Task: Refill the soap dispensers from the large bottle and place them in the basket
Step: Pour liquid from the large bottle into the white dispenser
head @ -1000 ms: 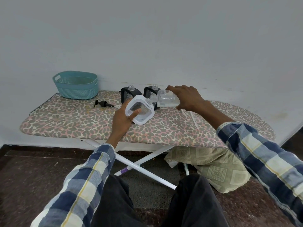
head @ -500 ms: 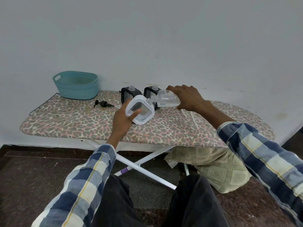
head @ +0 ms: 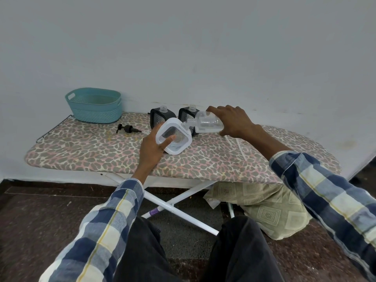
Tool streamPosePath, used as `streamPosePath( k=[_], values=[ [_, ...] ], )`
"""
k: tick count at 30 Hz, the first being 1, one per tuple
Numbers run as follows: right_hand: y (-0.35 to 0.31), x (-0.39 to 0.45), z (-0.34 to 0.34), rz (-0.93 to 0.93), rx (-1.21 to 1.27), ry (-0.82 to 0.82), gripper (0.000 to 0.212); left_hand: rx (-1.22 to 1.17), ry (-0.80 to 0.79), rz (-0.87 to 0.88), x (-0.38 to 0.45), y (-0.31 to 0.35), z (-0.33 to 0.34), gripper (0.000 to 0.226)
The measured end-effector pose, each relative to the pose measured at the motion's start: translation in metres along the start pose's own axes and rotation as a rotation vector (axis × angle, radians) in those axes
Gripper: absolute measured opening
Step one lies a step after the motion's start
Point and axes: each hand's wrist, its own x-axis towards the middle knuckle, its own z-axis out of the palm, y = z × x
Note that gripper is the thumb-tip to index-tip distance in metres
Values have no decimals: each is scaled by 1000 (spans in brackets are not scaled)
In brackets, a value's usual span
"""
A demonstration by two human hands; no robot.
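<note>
From my remote seat, the teal basket [head: 94, 105] sits at the far left of the worktop [head: 81, 151], against the wall. Just right of it a black pump [head: 127, 128] lies on its side. Next, my left hand [head: 153, 151] has its fingers [head: 167, 141] wrapped round the white dispenser [head: 174, 135], thumb across its clear front, tilting it with its neck up to the right. Behind it stand two black dispensers [head: 162, 117] with open necks, the right one partly hidden. The clear bottle [head: 205, 124] lies nearly level, its mouth meeting the white dispenser's neck; a little liquid pools along its lower side. My right hand [head: 234, 121] grips the bottle from above and behind, fingers clasped over its base. Compared with a second ago almost nothing differs: both hands hold the same pose, bottle and dispenser are joined at the same spot, and I cannot tell any change in liquid level
</note>
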Motion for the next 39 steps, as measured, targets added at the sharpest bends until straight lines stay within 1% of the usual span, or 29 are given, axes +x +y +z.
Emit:
streamPosePath(
  k=[11, 19, 31, 39],
  values=[
    [0, 0, -1, -3, -6, -4, 88, 9, 8, 8, 0, 2, 0, 58],
    [1, -1, 0, -4, 5, -3, 87, -13, 28, 26, -2, 4, 0, 50],
    [1, -1, 0, -2, 8, -5, 88, 12, 35, 49, -3, 8, 0, 43],
    [1, -1, 0, -2, 8, -2, 87, 10, 34, 42, -3, 8, 0, 47]
  ],
)
